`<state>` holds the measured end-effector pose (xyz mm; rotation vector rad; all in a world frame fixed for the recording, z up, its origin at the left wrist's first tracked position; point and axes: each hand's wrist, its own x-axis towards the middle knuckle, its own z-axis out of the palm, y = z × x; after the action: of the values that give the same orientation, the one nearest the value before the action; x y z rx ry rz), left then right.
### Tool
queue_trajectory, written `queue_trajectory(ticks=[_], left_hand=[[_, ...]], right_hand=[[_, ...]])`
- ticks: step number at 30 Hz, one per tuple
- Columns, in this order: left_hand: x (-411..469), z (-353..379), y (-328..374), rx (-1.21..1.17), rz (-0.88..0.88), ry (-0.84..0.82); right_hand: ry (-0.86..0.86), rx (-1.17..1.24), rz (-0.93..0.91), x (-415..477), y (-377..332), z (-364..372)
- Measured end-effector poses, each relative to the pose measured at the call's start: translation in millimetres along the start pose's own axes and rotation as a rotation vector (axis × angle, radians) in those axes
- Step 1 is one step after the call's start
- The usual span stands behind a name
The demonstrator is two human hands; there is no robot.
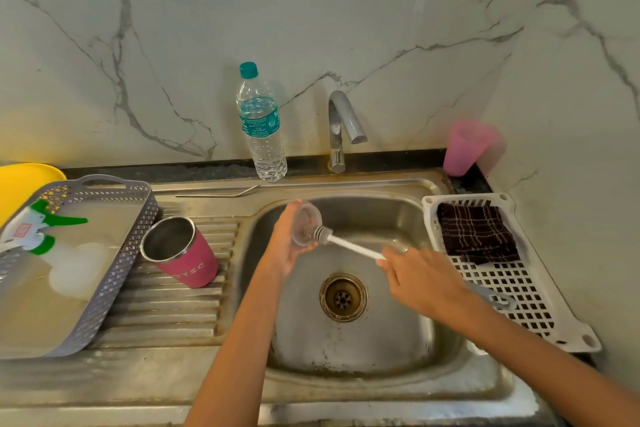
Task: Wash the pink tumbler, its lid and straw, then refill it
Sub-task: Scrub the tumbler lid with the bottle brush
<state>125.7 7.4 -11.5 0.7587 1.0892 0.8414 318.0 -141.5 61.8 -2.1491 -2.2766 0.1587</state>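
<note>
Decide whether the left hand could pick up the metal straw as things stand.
Probably not yet: the path to the straw looks free, but the left hand holds the lid.

Veined marble wall [346, 10] behind steel sink [346, 354]; ledge [398, 157] possibly granite.

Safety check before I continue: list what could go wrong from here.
1. The lid, held in the left hand over the sink while the right hand scrubs it with the brush, could slip and drop toward the drain.
2. The straw lies loose on the sink's back rim and might roll in.
</note>
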Motion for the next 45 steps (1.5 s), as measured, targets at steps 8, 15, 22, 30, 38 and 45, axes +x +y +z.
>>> queue_trajectory(ticks=[8,15,22,30,38,45], left_hand=[[-1,6,5,0.113,-0.015,-0.065],[-5,5,-7,0.032,-0.005,-0.028],[-8,9,10,-0.028,0.037,-0.003],[-11,12,1,0.041,0.014,-0.009],[-12,14,1,0.014,0.036,-0.058],[-3,26,19,0.143,0.093,0.127]], right_hand=[[0.073,-0.017,0.047,16,23,-1],[0.080,0.032,-0.055,4,6,0],[-0.007,0.107,0.005,-3,1,13],[0.051,0.109,0.112,6,16,6],[0.022,0.221,0.080,-1,3,5],[0.003,0.213,0.097,-13,-19,14]])
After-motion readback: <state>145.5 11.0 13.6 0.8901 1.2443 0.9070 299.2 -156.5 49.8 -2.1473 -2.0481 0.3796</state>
